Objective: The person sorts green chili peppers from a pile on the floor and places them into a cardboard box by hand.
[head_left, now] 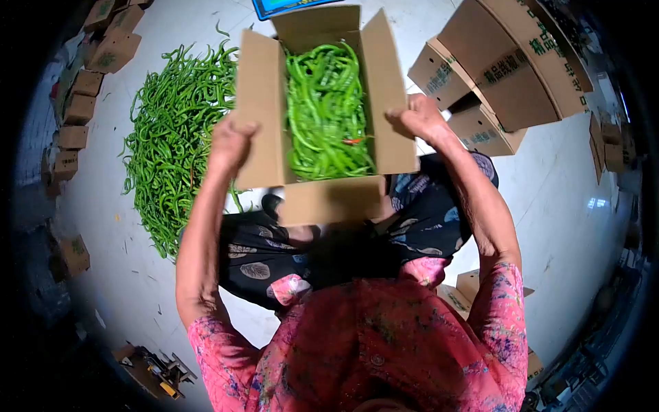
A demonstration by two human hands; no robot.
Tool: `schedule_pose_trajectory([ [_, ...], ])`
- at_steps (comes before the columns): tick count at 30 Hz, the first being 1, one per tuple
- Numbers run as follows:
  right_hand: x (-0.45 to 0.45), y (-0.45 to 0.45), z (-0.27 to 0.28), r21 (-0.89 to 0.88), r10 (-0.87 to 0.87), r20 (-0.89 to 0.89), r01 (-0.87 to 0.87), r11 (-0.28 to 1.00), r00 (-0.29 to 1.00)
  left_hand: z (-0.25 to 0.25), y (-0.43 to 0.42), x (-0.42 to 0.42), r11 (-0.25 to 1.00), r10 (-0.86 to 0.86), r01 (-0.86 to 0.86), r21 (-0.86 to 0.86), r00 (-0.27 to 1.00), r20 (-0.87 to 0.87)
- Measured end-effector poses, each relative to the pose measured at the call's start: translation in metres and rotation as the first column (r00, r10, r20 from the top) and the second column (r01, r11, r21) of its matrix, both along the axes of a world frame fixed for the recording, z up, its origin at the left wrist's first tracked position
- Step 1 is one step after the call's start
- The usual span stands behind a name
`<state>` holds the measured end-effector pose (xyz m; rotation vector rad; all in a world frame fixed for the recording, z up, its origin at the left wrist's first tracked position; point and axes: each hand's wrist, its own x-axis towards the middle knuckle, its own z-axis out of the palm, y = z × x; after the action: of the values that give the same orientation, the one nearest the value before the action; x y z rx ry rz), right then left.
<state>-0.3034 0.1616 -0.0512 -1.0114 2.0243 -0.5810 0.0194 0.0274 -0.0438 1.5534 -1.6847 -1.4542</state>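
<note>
An open cardboard box (334,200) faces me with its flaps folded outward. Long green chili peppers (326,103) fill it, with one reddish pepper (353,141) lying among them. My left hand (232,141) is closed on the left flap, thumb on the inner face. On the opposite side, my right hand (417,118) grips the right flap in the same way. Both hands hold the box in front of me, above my lap; whether it rests on anything underneath is hidden. A large heap of loose green chili peppers (175,130) spreads on the floor beyond my left hand.
Several cardboard boxes (511,72) with green printing stand at the right. A blue object (288,5) shows at the top edge, partly behind the box. More small boxes (81,110) line the left side of the pale floor (137,302). Tools (165,371) lie at the lower left.
</note>
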Motion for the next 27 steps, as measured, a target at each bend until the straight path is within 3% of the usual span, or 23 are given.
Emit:
schedule_pose_trajectory([
  [1,-0.017,-0.002,-0.011,-0.053,0.024,-0.116,-0.030,0.998,0.993,-0.027,-0.002,0.002,0.925,-0.172,0.219,-0.309,0.970,0.172],
  [2,-0.026,-0.002,-0.019,-0.091,0.047,-0.224,-0.069,0.993,0.974,-0.022,0.018,-0.011,0.893,-0.160,0.233,-0.386,0.964,0.211],
  [4,-0.023,-0.004,-0.005,-0.105,0.072,-0.234,-0.099,0.990,0.969,-0.020,0.012,-0.008,0.895,-0.276,0.300,-0.330,0.954,0.120],
  [5,-0.023,0.003,-0.002,-0.110,0.063,-0.234,-0.090,0.990,0.970,-0.021,0.006,-0.002,0.964,-0.187,0.182,-0.196,0.982,-0.010],
  [6,-0.011,0.001,-0.005,0.052,-0.047,0.037,0.045,0.998,0.998,-0.021,-0.005,0.006,0.996,-0.080,0.074,-0.048,0.989,-0.121],
  [8,0.012,0.007,-0.007,-0.120,-0.001,-0.028,-0.002,0.993,1.000,-0.011,-0.017,0.013,0.989,-0.022,0.054,0.137,0.974,-0.226],
  [10,0.016,0.001,0.003,-0.077,-0.005,-0.081,-0.001,0.997,0.997,0.002,0.002,-0.004,0.983,-0.108,0.111,-0.146,0.994,0.025],
  [11,0.011,-0.003,0.003,-0.062,0.005,-0.145,-0.015,0.998,0.989,-0.019,-0.003,0.002,0.900,-0.193,0.243,-0.361,0.966,0.170],
  [12,0.003,-0.007,0.005,-0.044,0.012,-0.215,-0.022,0.999,0.977,-0.021,-0.006,0.005,0.899,-0.205,0.243,-0.364,0.969,0.140],
  [14,-0.009,-0.007,0.008,-0.036,0.018,-0.083,-0.021,0.999,0.996,-0.018,-0.016,0.018,0.993,-0.063,0.061,-0.104,0.998,-0.014],
  [15,-0.007,-0.008,0.013,-0.005,0.022,-0.068,-0.022,1.000,0.997,-0.023,-0.014,0.020,0.993,0.000,-0.006,-0.121,0.999,-0.051],
  [18,0.002,-0.006,0.009,-0.013,0.078,-0.083,-0.080,0.997,0.993,-0.032,-0.013,0.021,0.971,-0.079,0.066,-0.229,0.996,-0.050],
  [19,0.004,-0.006,0.009,-0.041,0.098,-0.107,-0.103,0.994,0.989,-0.025,-0.016,0.022,0.974,-0.133,0.130,-0.184,0.991,-0.008],
  [20,0.007,-0.005,0.011,-0.104,0.088,-0.234,-0.115,0.988,0.968,-0.021,-0.015,0.021,0.960,-0.091,0.101,-0.260,0.995,0.051],
  [23,0.013,0.004,0.017,-0.286,0.021,-0.542,-0.208,0.935,0.840,-0.015,-0.004,0.017,0.884,0.065,0.036,-0.465,0.978,0.199],
  [24,0.012,0.005,0.021,-0.352,0.010,-0.596,-0.273,0.895,0.803,-0.022,-0.006,0.021,0.685,0.108,0.138,-0.715,0.952,0.287],
  [27,0.017,0.002,0.043,-0.468,-0.006,-0.709,-0.465,0.752,0.705,0.015,0.006,0.006,0.481,0.093,0.137,-0.866,0.974,0.206],
])
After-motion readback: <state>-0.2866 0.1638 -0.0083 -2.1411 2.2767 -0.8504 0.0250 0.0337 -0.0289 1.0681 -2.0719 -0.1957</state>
